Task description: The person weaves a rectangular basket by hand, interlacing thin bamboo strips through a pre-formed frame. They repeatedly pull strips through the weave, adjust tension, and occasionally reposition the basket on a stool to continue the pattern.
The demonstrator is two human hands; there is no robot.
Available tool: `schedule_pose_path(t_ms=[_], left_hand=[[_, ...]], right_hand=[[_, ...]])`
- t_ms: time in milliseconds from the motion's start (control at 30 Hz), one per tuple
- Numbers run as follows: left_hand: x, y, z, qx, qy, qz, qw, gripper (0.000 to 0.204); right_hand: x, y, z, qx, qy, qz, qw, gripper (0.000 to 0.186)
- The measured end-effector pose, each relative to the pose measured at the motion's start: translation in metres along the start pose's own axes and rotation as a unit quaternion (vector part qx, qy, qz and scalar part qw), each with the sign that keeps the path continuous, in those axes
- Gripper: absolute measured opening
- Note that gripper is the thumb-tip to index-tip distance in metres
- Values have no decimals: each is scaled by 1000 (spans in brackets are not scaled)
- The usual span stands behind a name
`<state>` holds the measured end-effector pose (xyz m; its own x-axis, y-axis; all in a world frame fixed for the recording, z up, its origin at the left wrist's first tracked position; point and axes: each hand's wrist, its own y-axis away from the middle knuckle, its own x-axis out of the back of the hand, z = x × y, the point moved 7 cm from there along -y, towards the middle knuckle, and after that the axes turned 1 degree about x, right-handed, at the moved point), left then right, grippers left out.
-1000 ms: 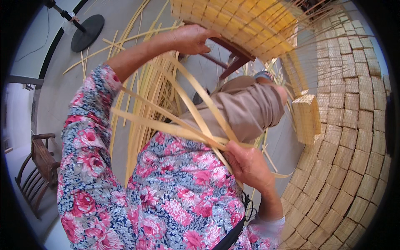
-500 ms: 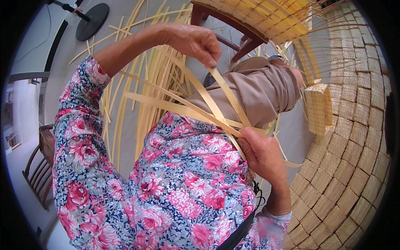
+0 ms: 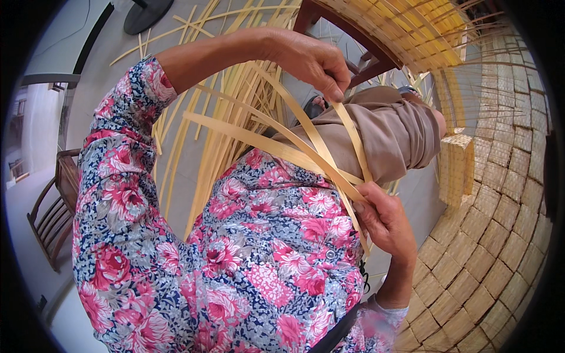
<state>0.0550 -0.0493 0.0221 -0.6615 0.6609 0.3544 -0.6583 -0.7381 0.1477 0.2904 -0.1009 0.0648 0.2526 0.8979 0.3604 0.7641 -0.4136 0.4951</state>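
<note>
Left hand [image 3: 309,59] at upper centre: thumb and fingertips pinch the upper end of a pale strip [image 3: 354,141]. Right hand [image 3: 385,220], right of centre, is closed on several crossing strips [image 3: 250,138] where they converge; exactly how many sit inside that grip, can't tell.

Key relation: pale strip lies between the two hands, long axis running from the left grip down and slightly right to the right fingers, over the brown trouser leg [image 3: 388,132]. Right grip is nearer the crossing; left has only the strip's upper end. Crossing strips fan from the right grip toward the left and upper left of the frame, partly over the floral shirt [image 3: 259,253].

Loose strips [image 3: 220,150] on the floor left of centre, lengthwise up the frame. Yellow woven panel [image 3: 412,32] upper right, beside a dark red frame [image 3: 379,70]; small woven block [image 3: 454,170] below; rows of woven pieces [image 3: 500,206] far right.

Brands, labels, writing: none readable.
</note>
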Motion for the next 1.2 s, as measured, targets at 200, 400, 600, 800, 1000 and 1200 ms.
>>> schedule_pose_path(t_ms=[200, 400, 600, 800, 1000, 1200], left_hand=[[-6, -2, 10, -16, 14, 27, 999, 29], [6, 3, 69, -202, -150, 222, 942, 16], [-18, -15, 132, -309, -416, 305, 799, 21], [5, -33, 131, -310, -493, 320, 748, 20], [60, -25, 103, -232, -498, 397, 735, 20], [65, -36, 93, -194, -482, 376, 767, 18]], right_hand=[[-1, 1, -2, 49, 6, 48, 998, 11], [23, 21, -42, 173, 258, 271, 911, 17], [64, 10, -40, 180, 101, 342, 917, 22], [102, 4, 3, 96, -3, 268, 959, 17], [183, 47, 35, 48, 156, 388, 907, 14], [177, 28, 5, -35, -9, 138, 990, 19]])
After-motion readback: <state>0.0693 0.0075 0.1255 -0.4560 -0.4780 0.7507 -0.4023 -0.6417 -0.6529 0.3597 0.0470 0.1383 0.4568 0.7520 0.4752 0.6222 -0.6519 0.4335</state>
